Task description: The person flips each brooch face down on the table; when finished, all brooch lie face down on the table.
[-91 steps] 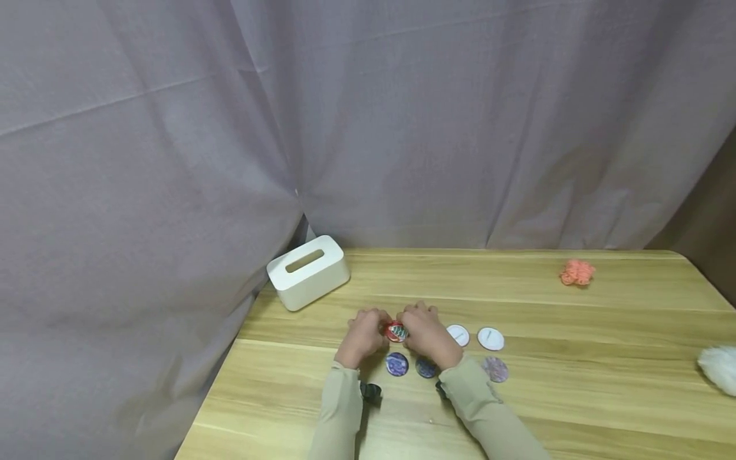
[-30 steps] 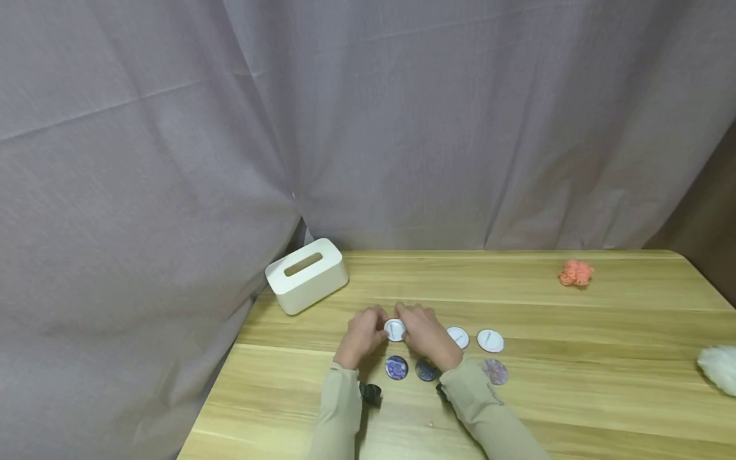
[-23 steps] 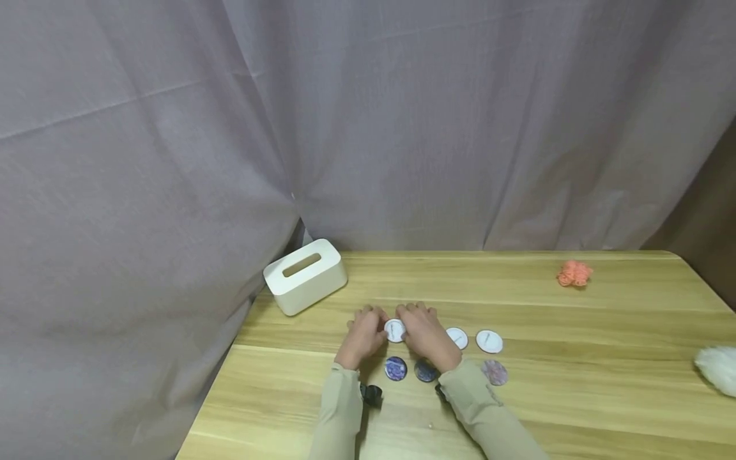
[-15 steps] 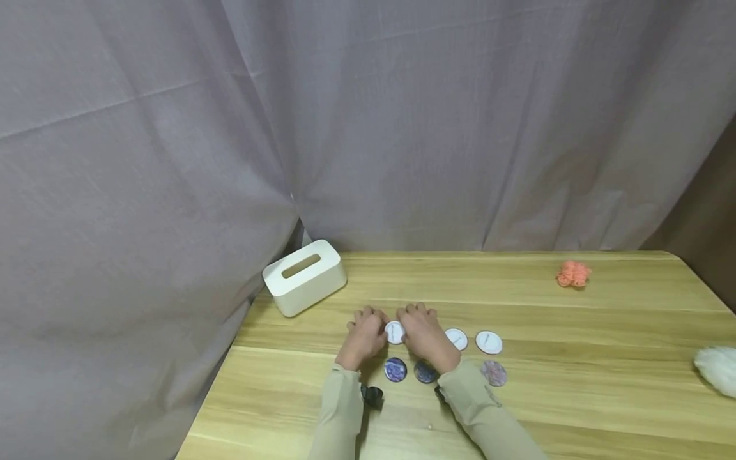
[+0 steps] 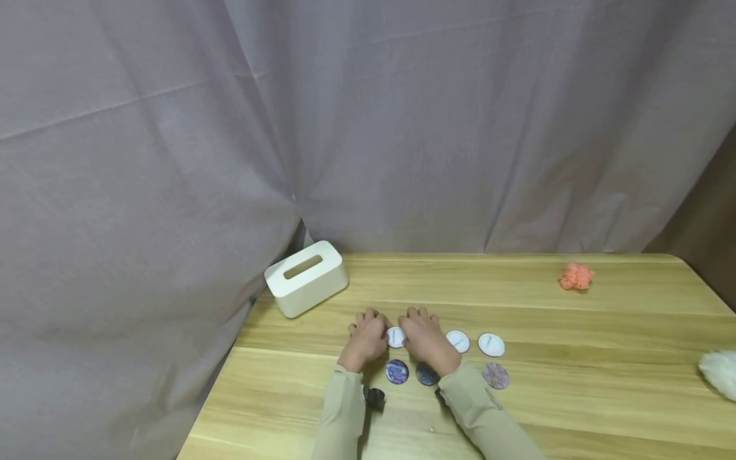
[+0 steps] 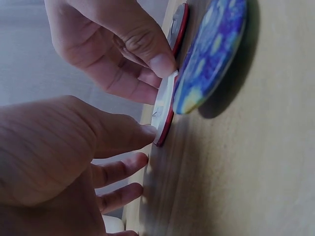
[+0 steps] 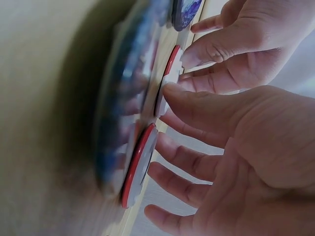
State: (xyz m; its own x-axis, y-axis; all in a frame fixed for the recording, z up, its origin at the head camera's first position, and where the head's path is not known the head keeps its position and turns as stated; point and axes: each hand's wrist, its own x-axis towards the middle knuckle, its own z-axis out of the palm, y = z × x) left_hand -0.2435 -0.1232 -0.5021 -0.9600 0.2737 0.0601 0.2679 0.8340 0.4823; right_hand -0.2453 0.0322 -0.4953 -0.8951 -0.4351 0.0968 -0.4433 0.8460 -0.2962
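A round pin badge [image 5: 396, 337] lies white back up between the two hands, its red rim showing in both wrist views. My left hand [image 5: 368, 337] pinches its left edge, the thumb [image 6: 147, 132] at the rim. On the opposite edge my right hand [image 5: 425, 340] grips it with thumb [image 7: 173, 93] and forefinger, the other fingers spread. Two more white-backed badges, a near one [image 5: 458, 341] and a farther one [image 5: 491, 345], continue the row rightward. In front lie a blue-purple swirl badge [image 5: 397, 371], a dark badge [image 5: 426, 374] partly behind the right wrist, and a pinkish-purple badge [image 5: 496, 375].
A white tissue box [image 5: 307, 279] stands at the table's back left by the grey curtain [image 5: 402, 128]. Toward the back right sits a coral-coloured bunch [image 5: 576, 276]. A white fluffy thing [image 5: 719, 372] is at the right edge of the wooden table [image 5: 604, 409].
Three seconds ago the badge between the hands showed a red and green face; by one second ago its white back faced up. Since then both hands have stayed at it with slight finger shifts.
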